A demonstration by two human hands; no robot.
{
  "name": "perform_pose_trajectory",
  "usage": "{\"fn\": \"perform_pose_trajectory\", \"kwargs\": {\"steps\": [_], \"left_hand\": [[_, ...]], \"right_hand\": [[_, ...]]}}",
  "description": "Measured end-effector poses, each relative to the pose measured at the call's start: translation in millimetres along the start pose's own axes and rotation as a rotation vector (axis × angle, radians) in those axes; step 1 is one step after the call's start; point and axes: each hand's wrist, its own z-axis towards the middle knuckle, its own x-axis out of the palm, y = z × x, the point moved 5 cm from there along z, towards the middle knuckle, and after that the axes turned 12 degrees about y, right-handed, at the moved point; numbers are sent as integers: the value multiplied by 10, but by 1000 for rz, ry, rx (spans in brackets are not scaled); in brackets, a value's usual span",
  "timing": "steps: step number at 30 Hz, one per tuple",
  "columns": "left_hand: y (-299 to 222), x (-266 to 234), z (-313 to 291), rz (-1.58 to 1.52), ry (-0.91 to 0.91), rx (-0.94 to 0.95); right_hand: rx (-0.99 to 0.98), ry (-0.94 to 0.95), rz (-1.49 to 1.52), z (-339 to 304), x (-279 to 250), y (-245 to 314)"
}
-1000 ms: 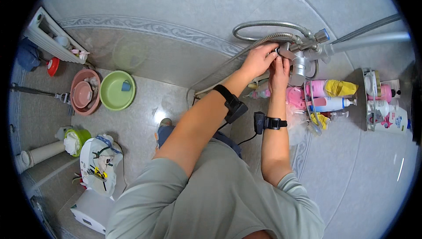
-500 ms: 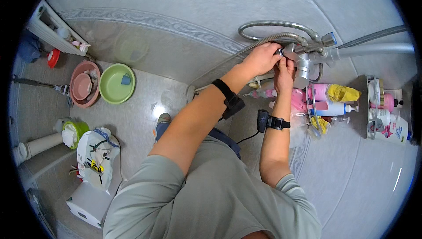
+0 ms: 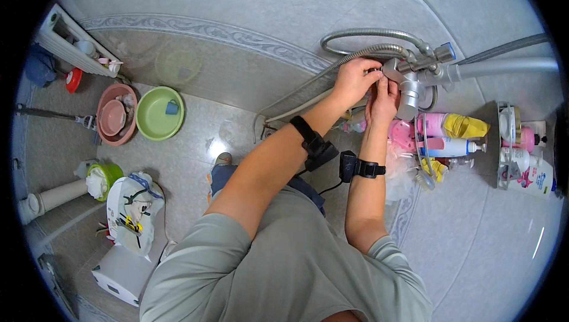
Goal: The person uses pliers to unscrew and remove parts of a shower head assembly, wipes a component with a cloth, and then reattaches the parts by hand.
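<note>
A silver shower mixer valve (image 3: 408, 82) with a blue-marked knob (image 3: 444, 53) is fixed to the tiled wall at the upper right. At the valve's left end my left hand (image 3: 355, 80) has its fingers bent and closed together. My right hand (image 3: 383, 104) comes up from below with its fingertips against the same spot, close to the left hand. Whatever lies between the fingertips is hidden by them. A flexible metal hose (image 3: 379, 33) loops behind and above both hands. Each wrist wears a black strap with a small black box.
Under the valve, a wire rack holds pink and white bottles (image 3: 453, 146) and a yellow cloth (image 3: 466, 126). A corner rack (image 3: 505, 144) with more bottles stands farther right. On the floor at left are a green basin (image 3: 155, 129), pink basins (image 3: 114, 135) and a white toilet (image 3: 121, 271).
My left fingers have closed in at the valve's end, covering the metal part that showed there. My right hand has shifted slightly down. The whole view has moved a little.
</note>
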Motion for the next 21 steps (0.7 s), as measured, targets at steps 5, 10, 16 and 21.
{"fn": "perform_pose_trajectory", "kwargs": {"steps": [5, 10, 16, 21], "left_hand": [[-27, 2, 26, 25, 15, 15], [9, 40, 38, 105, 44, 76], [71, 28, 87, 130, 148, -19], [6, -3, 80, 258, 227, 3]], "right_hand": [[7, 20, -3, 14, -12, 8], [8, 57, -12, 36, -41, -54], [19, 74, -160, 89, -155, -97], [-63, 0, -14, 18, -65, -95]]}}
